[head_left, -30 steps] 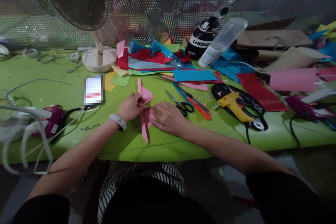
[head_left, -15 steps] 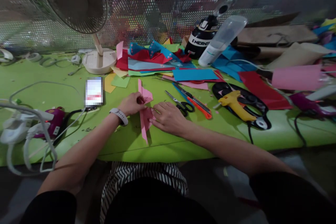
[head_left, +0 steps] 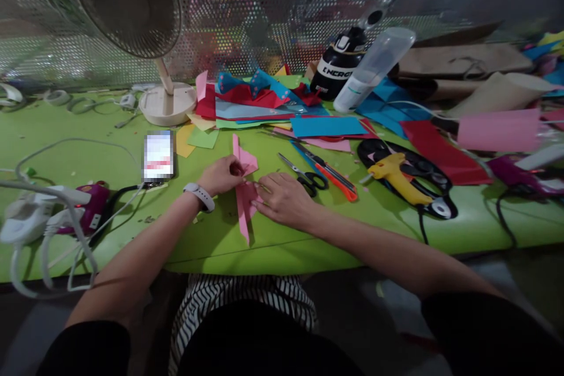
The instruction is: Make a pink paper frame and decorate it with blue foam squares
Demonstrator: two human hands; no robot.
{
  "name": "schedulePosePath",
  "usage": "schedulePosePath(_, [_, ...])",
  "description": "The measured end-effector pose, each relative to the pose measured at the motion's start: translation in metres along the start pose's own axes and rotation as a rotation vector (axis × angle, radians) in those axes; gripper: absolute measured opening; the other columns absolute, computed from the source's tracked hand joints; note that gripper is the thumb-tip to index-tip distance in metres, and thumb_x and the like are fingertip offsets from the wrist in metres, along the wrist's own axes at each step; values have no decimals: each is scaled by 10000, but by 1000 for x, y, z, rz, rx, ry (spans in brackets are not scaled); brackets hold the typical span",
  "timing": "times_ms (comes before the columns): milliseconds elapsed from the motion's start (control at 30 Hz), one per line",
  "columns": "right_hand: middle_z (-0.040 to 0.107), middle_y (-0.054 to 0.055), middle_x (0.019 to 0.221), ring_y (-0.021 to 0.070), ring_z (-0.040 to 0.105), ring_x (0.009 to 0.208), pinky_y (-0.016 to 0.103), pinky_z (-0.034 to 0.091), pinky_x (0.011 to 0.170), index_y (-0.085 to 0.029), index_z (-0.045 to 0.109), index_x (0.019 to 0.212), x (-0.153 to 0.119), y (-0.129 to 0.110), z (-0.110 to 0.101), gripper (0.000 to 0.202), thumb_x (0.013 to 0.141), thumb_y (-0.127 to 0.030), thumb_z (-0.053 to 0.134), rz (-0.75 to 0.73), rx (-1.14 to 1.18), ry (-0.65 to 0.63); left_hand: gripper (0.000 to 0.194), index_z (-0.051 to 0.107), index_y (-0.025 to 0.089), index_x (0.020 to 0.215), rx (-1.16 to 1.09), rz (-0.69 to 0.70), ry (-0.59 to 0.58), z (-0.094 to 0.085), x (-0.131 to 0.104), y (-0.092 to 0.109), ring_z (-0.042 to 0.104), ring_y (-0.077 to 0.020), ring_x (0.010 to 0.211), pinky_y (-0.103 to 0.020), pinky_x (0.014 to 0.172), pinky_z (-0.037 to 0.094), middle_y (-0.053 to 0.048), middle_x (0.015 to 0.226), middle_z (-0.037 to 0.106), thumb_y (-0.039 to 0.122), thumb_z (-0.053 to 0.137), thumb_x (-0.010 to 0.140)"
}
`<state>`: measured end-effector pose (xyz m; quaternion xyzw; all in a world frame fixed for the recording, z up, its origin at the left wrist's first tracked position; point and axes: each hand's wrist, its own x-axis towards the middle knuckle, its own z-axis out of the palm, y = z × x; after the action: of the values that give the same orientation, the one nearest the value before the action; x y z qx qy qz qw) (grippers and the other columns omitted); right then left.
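Observation:
A folded pink paper piece (head_left: 242,211) stands on the green table, long and narrow with wider flaps on its right side. My left hand (head_left: 221,175), with a pale watch band at the wrist, pinches the paper's middle from the left. From the right, my right hand (head_left: 282,198) holds the edge of the lower flap between thumb and fingers. Scissors (head_left: 304,176) with black handles lie just beyond my right hand, beside an orange cutter (head_left: 337,179).
A phone (head_left: 158,155), a fan (head_left: 167,103) and a power strip with cables (head_left: 94,205) are at the left. Coloured papers (head_left: 328,126) and bottles (head_left: 337,67) stand behind. At the right are a yellow glue gun (head_left: 399,179) and a pink roll (head_left: 497,130).

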<state>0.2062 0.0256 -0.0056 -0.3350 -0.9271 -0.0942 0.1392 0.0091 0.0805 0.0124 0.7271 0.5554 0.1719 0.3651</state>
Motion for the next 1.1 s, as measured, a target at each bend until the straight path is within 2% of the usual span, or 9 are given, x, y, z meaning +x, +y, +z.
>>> schedulePosePath(533, [655,162,971,240,541,864,372,384,733,-41,682,1044,-2,-1,2,388,968,-356,468,4,20,20,163,602,166,891,50,-6,10,0,-3,3,627,-164,768,-294,693,503,-35,886,691,200,664,744])
schedulePosePath(767, [653,172,985,241,546,865,376,396,738,-42,674,1061,-2,0,2,398,967,-372,473,6,26,6,118,598,178,902,104,0,67,2,-7,3,625,-162,756,-287,681,503,-34,890,690,194,611,786])
schedulePosePath(867, [656,175,991,238,550,859,377,402,742,-38,673,1066,-2,0,1,392,963,-365,483,11,35,-4,97,587,182,894,130,12,96,4,-10,3,622,-160,754,-286,672,498,-41,908,679,241,593,817])
schedulePosePath(967, [660,169,970,248,553,873,381,403,751,-33,673,1064,-2,-1,1,382,958,-351,491,4,22,9,176,572,181,898,142,8,96,5,-12,4,613,-165,731,-290,641,490,-49,905,665,337,605,824])
schedulePosePath(1100, [663,166,976,248,555,878,377,402,758,-34,672,1066,-2,-1,0,378,956,-348,492,1,4,27,183,563,178,890,154,32,98,5,-13,4,605,-165,734,-298,665,491,-50,911,658,293,654,780])
